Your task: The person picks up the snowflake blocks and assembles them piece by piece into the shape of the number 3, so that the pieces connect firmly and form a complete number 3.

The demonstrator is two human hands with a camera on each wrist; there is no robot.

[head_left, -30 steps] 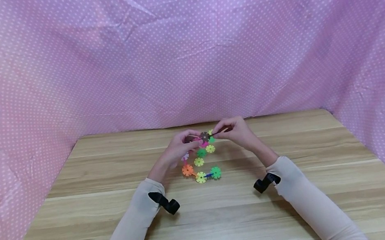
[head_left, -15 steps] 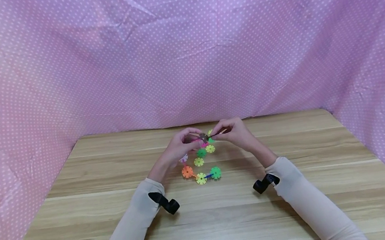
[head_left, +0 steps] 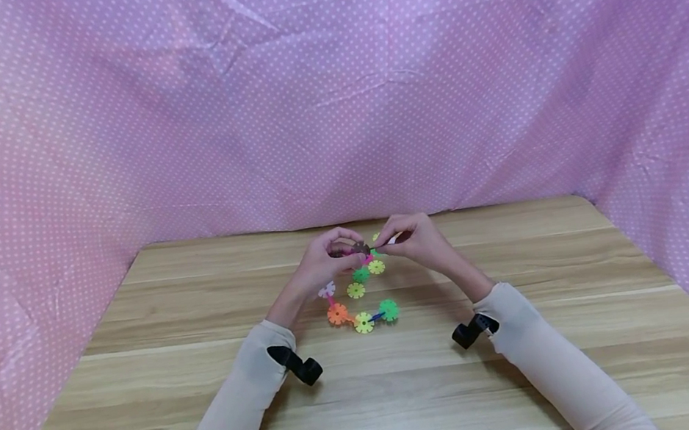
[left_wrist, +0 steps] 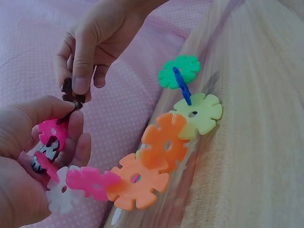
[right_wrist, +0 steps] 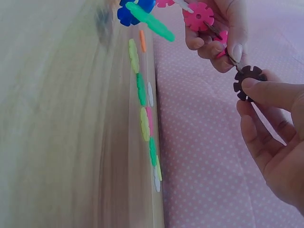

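Pinching dark-brown, notched plastic disc [right_wrist: 247,74] under thumb [right_wrist: 273,94]: right hand [head_left: 425,240]; left hand [head_left: 322,261], just beside, grips multicoloured plastic notched-disc chain [left_wrist: 137,192].

Long beige sleeves [head_left: 222,426], lightly creased, black angular wrist mounts [head_left: 295,363] (one per arm)

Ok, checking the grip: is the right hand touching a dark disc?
Touching: in the right wrist view, the right hand pinches a dark disc, thumb on its face.
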